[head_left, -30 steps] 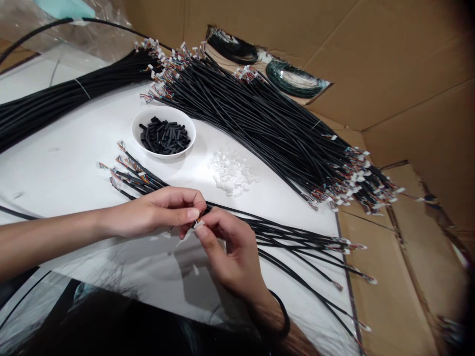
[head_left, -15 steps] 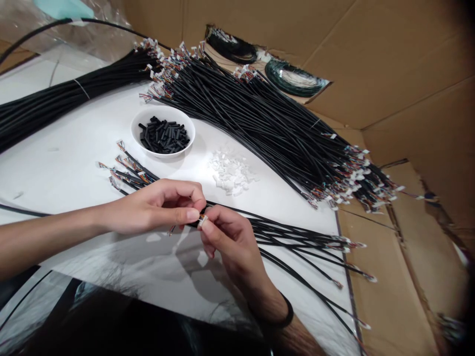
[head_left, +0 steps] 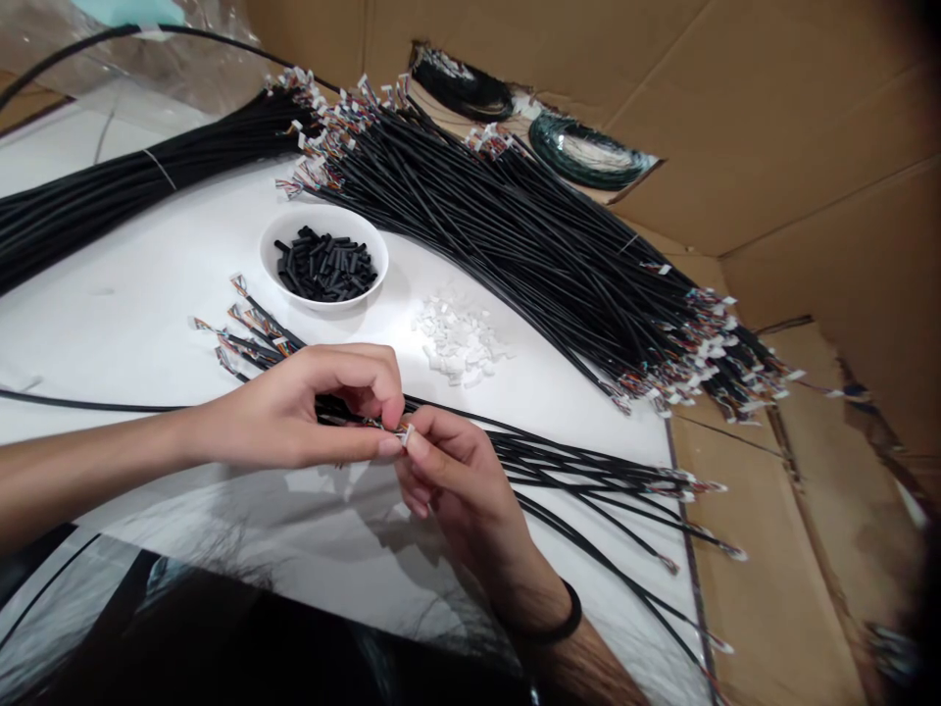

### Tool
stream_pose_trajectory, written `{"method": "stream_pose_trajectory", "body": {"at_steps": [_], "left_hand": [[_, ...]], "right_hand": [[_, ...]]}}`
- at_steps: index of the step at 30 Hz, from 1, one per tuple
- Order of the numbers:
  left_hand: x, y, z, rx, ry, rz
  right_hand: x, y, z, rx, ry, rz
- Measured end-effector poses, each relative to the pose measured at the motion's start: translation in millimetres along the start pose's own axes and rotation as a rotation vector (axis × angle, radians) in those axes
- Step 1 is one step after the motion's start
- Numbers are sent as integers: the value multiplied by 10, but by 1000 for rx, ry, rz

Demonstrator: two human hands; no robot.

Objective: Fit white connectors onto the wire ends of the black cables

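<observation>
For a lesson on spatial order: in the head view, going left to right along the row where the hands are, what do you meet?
left hand, right hand, loose cables, cardboard

No legible text is showing anywhere. The cardboard box wall [head_left: 809, 167] is carrying no readable print. The pinched white connector [head_left: 407, 434] is staying too small to read. The loose white connector housings [head_left: 457, 338] and black tubing pieces [head_left: 325, 267] in the white bowl [head_left: 368, 265] are showing no readable marks.
</observation>
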State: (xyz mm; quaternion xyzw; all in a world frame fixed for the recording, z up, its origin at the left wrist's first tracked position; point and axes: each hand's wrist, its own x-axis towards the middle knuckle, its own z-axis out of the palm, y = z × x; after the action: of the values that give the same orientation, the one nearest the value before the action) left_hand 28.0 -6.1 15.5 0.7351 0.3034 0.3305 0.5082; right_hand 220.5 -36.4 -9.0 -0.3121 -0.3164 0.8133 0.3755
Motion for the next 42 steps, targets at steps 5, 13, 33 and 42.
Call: {"method": "stream_pose_trajectory", "body": {"at_steps": [5,13,33,42], "left_hand": [[11,8,-39,28,-14,10],[5,-19,11,118,72,112],[-37,-70,90,340,275,185],[-35,-47,84,390,323,199]], "right_hand": [[4,5,-1,24,-5,20],[19,2,1,21,-24,4],[21,84,7,-208,94,-53],[9,99,23,-306,161,-128]]}}
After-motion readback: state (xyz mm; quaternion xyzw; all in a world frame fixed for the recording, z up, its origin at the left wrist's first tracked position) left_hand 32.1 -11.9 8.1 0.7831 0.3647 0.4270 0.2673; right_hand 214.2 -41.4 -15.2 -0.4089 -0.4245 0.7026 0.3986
